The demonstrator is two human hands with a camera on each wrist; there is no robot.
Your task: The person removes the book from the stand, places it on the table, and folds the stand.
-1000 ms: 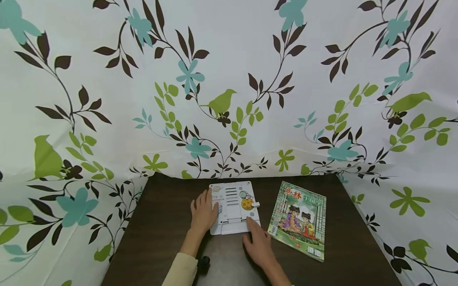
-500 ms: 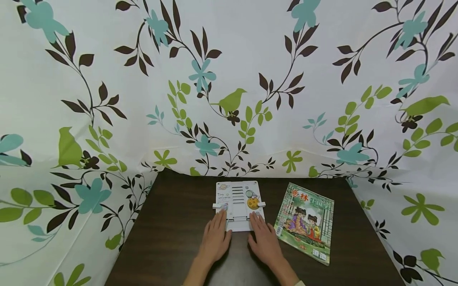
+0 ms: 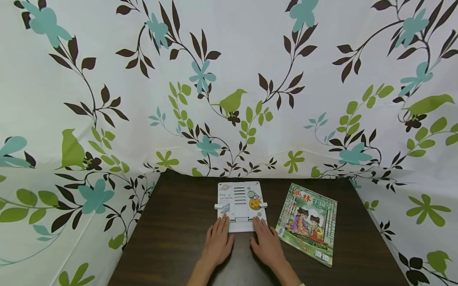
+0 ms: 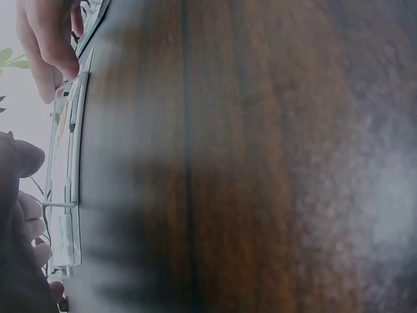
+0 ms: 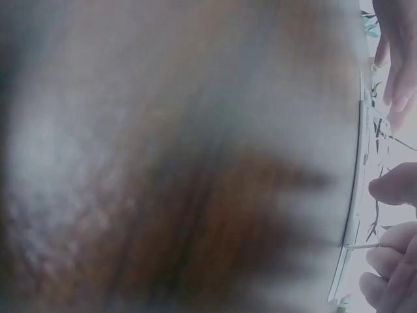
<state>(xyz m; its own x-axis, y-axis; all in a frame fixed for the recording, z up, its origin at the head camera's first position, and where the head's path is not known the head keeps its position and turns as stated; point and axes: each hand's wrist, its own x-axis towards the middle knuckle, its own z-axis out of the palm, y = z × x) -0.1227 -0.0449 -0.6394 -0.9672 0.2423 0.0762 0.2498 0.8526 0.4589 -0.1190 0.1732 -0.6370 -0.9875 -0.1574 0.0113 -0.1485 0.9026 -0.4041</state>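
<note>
A white book stand, printed with planets and "Tiny universe", lies flat on the dark table. Small white clips jut from its left and right sides. My left hand is at its front left corner, straight fingers reaching its edge. At the front right corner my right hand lies likewise, fingers extended forward. Both wrist views show the stand edge-on, with thin wire arms near the fingers. Whether the fingertips press on it or only lie beside it, I cannot tell.
To the right of the stand lies a green magazine with two illustrated figures on its cover. Behind the dark wooden table hangs a white cloth patterned with leaves, flowers and birds, which also runs along both sides.
My left hand has moved from the stand's left side toward me, to the front left corner, uncovering the left clip. Both hands have drawn back slightly. The head view has shifted a little.
</note>
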